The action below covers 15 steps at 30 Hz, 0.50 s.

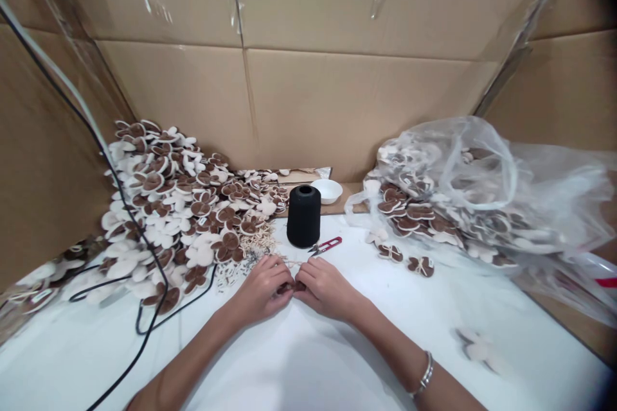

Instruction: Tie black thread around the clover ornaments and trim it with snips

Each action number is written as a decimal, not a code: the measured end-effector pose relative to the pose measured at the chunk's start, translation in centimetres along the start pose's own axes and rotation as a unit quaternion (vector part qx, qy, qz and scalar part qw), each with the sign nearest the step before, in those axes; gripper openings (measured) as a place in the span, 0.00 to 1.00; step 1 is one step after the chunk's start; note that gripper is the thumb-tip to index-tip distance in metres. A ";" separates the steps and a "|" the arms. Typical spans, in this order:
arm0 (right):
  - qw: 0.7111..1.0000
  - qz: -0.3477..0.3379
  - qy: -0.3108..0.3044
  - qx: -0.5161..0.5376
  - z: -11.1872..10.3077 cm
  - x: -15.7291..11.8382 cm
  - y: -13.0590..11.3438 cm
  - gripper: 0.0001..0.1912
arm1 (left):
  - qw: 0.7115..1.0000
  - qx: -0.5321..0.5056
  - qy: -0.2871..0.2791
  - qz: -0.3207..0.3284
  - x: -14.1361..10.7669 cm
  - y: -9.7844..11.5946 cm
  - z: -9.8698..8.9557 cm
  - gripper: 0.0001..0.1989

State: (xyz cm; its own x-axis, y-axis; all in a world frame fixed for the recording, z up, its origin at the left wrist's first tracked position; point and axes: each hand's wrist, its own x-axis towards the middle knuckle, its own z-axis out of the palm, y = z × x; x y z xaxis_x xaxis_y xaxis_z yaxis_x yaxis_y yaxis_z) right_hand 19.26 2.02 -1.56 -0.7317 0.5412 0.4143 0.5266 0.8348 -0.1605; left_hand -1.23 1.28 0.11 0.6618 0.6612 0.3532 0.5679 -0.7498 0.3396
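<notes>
My left hand (270, 285) and my right hand (324, 286) meet over the white table, fingers curled and pinched close together. Something small and brown shows between the fingertips, mostly hidden, so its kind is unclear. A bit of pale string (292, 262) sticks out just beyond the fingers. Behind the hands stands a black thread cone (304, 218). Red-handled thread snips (328, 245) lie beside its base. To the right are two brown bow-shaped fabric pieces, one (390, 253) farther back and one (421, 266) nearer, each with pale string around its middle.
A large heap of brown and white fabric pieces (166, 205) fills the left, with pale string pieces (258, 241) at its edge. More pieces lie under a clear plastic bag (482, 173) at right. A white bowl (328, 191) stands behind the cone. A black cable (161, 270) crosses the left; cardboard walls (366, 96) enclose the table.
</notes>
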 end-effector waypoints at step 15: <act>0.999 -0.015 -0.023 -0.022 -0.3 -0.2 0.2 0.14 | 1.000 -0.023 0.003 -0.005 0.0 0.1 -0.7 0.05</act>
State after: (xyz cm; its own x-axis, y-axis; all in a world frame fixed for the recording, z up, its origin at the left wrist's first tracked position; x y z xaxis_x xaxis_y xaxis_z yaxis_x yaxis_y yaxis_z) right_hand 19.58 2.07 -1.43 -0.7661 0.5203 0.3774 0.5212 0.8465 -0.1088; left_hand -1.53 1.21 0.72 0.6534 0.6691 0.3540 0.5514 -0.7411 0.3830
